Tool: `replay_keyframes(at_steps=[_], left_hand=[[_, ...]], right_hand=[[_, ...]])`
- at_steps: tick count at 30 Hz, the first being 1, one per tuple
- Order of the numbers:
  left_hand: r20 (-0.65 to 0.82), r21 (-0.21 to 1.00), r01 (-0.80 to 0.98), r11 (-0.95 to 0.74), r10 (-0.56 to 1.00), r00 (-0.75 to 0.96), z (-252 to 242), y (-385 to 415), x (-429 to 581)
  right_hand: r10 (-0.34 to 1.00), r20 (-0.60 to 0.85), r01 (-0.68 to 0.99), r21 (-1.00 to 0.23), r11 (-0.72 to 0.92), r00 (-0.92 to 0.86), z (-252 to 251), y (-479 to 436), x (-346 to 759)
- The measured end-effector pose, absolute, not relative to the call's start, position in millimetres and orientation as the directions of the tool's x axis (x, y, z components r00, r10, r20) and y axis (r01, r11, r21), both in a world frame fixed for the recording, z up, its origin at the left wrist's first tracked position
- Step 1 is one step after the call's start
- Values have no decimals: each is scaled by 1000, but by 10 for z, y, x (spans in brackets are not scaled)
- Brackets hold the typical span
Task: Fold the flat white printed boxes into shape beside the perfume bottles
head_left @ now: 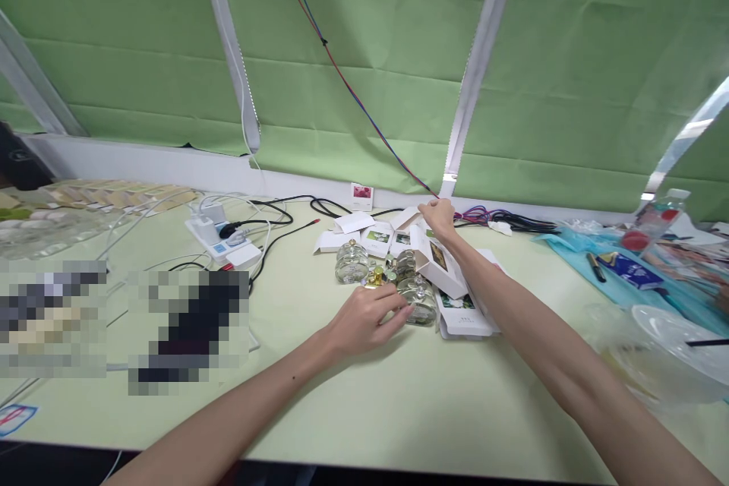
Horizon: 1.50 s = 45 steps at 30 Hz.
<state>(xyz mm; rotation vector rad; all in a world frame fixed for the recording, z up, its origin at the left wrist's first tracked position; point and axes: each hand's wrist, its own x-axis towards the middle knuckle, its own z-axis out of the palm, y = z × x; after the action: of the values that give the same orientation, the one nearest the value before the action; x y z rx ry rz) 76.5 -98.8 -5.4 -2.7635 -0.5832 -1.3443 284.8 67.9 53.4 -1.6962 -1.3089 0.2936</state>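
Small round glass bottles that look like perfume bottles stand in a group at mid-table, one glass bottle [351, 263] at the left and another glass bottle [418, 302] at the right front. My left hand [364, 319] lies just in front of them, palm down, fingers loosely bent and thumb apart; no held thing shows. Beyond the bottles, my right hand [437, 216] is closed at the upper end of a white carton [436, 260] with a picture on its face. The carton leans over other opened cartons, and a white carton [464, 319] lies beside the bottles. My right fingertips are partly hidden.
A power strip [225, 243] with plugs and cables lies left of the cartons. A small white box [362, 196] stands near the wall. At right are a clear plastic cup [661, 364], a blue packet [631, 270] and a bottle [654, 224] on blue plastic sheeting.
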Motion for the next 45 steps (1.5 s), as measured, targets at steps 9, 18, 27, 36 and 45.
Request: replay_keyframes(at_steps=[9,18,27,36,45], left_hand=[[753,150,341,-928,330,569,-53,-988,762],[761,141,347,-927,325,561,-58,-973,763],[768,139,363,-922,331,549,-88,-970,779],[821,255,388,-886,410,397,-108,-948,775],[881,430,328,-841,470,50,-103,-876,756]], right_hand=[[854,340,582,-811,54,394,561,612,2874],[831,321,459,-884,90,455,685,641,2894],[803,427,312,-896,316,416,1116,412,2872],[789,590,120,-808,578,174,1439,-162,2659],[786,567,156,-778,609,-246,1442,-512,2591]])
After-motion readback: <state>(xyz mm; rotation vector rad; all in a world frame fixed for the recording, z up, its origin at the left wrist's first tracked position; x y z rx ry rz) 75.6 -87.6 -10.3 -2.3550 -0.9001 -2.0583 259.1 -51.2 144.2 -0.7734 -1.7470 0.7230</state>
